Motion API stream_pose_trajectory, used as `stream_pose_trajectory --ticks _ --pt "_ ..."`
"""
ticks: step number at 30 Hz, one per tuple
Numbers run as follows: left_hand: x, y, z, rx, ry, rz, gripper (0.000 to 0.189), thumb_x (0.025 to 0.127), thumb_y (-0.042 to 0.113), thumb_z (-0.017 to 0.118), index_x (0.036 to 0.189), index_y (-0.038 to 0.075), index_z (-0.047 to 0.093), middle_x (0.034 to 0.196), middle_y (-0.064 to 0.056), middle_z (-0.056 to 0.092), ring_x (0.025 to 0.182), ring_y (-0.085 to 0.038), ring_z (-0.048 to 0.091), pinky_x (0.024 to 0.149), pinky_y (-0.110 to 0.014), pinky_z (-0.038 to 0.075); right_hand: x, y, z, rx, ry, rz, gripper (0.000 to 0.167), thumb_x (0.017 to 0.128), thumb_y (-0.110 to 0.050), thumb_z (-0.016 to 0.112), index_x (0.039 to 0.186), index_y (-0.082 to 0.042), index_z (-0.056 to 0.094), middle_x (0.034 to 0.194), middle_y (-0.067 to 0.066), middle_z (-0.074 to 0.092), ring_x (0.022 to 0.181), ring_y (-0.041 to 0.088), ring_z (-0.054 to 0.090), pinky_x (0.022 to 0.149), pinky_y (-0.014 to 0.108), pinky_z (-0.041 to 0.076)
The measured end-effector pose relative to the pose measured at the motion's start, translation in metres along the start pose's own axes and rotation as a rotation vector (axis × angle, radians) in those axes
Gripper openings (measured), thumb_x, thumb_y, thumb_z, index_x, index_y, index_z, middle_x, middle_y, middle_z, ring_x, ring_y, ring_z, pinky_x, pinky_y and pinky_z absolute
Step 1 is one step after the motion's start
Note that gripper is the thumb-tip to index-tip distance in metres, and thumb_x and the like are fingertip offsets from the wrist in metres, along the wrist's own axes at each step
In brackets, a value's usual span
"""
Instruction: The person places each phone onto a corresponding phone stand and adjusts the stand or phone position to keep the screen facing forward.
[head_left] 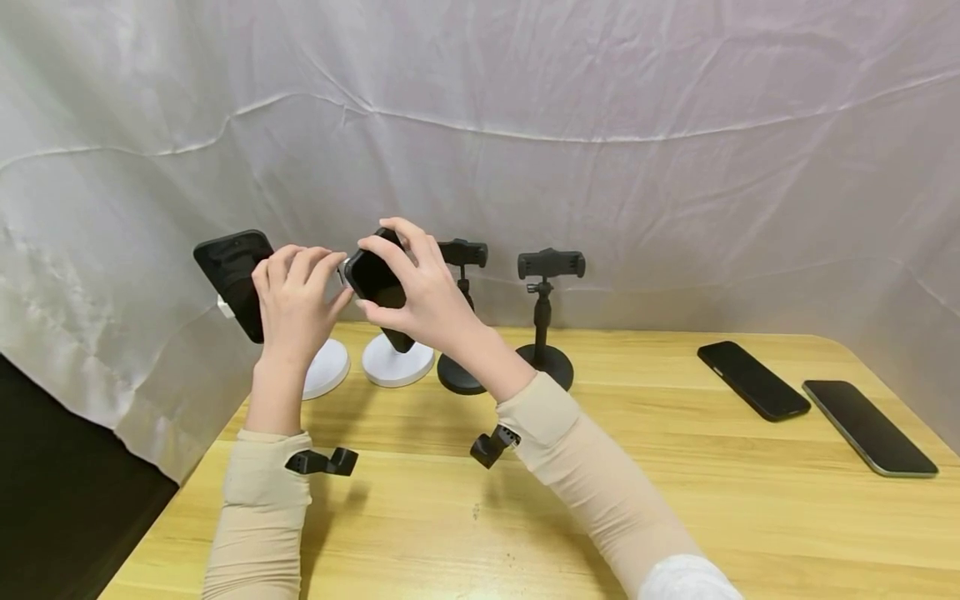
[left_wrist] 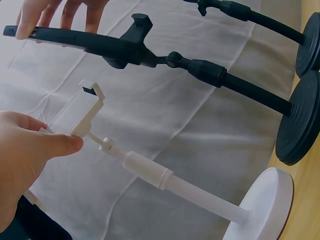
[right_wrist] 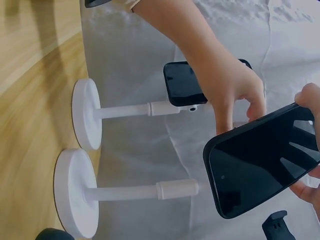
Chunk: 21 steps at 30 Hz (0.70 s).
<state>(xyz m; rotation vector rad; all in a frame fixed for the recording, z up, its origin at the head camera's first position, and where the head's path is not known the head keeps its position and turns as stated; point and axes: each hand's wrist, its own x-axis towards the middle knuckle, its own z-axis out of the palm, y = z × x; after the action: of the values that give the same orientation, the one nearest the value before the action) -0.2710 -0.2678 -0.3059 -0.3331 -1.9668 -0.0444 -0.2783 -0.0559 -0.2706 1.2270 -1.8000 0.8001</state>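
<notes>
In the left half of the head view, the right hand (head_left: 431, 292) pinches a black phone (right_wrist: 255, 162) by its edges, thumb against fingers. Just beside it, the left hand (head_left: 292, 304) has its grip pinched on the white holder (left_wrist: 75, 115) of a white stand (left_wrist: 205, 200). Another phone (head_left: 234, 271) sits tilted at far left on a second white stand (right_wrist: 87, 115). Black stands (head_left: 542, 321) rise near centre; two phones (head_left: 753, 381) lie on the surface (head_left: 420, 500) at right.

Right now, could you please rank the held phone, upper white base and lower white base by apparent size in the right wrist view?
1. Held phone
2. Lower white base
3. Upper white base
Nearness may explain the bases' difference.
</notes>
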Motion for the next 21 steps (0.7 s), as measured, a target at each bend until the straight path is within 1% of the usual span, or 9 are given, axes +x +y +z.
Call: stream_pose_trajectory --ticks 1,8,11,16,21 --pt "0.000 0.000 0.000 -0.001 0.002 0.000 0.040 0.081 0.020 0.078 0.117 0.010 0.065 0.117 -0.012 0.062 0.116 -0.036 0.045 0.094 -0.055 0.027 0.001 0.000 0.001 0.005 0.002 0.004 0.054 0.083 -0.030 0.072 0.129 -0.010 0.053 0.142 0.020 0.040 0.113 0.030 0.048 0.091 0.035 0.046" --pt "0.000 -0.001 0.001 -0.019 0.027 -0.010 0.035 0.081 0.019 0.077 0.113 0.008 0.066 0.114 -0.012 0.063 0.115 -0.036 0.046 0.093 -0.055 0.027 0.005 0.000 0.009 0.053 -0.017 0.059 0.056 0.082 -0.030 0.074 0.130 -0.010 0.053 0.142 0.018 0.039 0.119 0.029 0.047 0.100 0.032 0.043" --pt "0.000 -0.001 0.001 -0.024 0.035 -0.009 0.033 0.082 0.022 0.077 0.110 0.008 0.067 0.113 -0.012 0.064 0.114 -0.036 0.047 0.092 -0.055 0.027 0.006 0.001 0.012 0.079 -0.029 0.094 0.056 0.082 -0.029 0.075 0.131 -0.010 0.052 0.143 0.017 0.039 0.120 0.029 0.047 0.100 0.033 0.044" --pt "0.001 0.000 0.002 -0.028 0.027 -0.003 0.035 0.081 0.022 0.078 0.112 0.008 0.066 0.113 -0.012 0.064 0.114 -0.035 0.047 0.093 -0.055 0.027 0.005 0.005 0.015 0.106 -0.034 0.143 0.057 0.083 -0.030 0.075 0.131 -0.011 0.052 0.144 0.016 0.039 0.126 0.029 0.045 0.100 0.036 0.044" --pt "0.000 0.001 0.001 -0.021 0.014 -0.004 0.038 0.081 0.022 0.079 0.114 0.008 0.066 0.113 -0.011 0.063 0.115 -0.035 0.047 0.095 -0.056 0.027 0.005 0.007 0.017 0.118 -0.030 0.168 0.057 0.083 -0.033 0.075 0.131 -0.013 0.052 0.144 0.015 0.039 0.131 0.028 0.042 0.104 0.037 0.043"
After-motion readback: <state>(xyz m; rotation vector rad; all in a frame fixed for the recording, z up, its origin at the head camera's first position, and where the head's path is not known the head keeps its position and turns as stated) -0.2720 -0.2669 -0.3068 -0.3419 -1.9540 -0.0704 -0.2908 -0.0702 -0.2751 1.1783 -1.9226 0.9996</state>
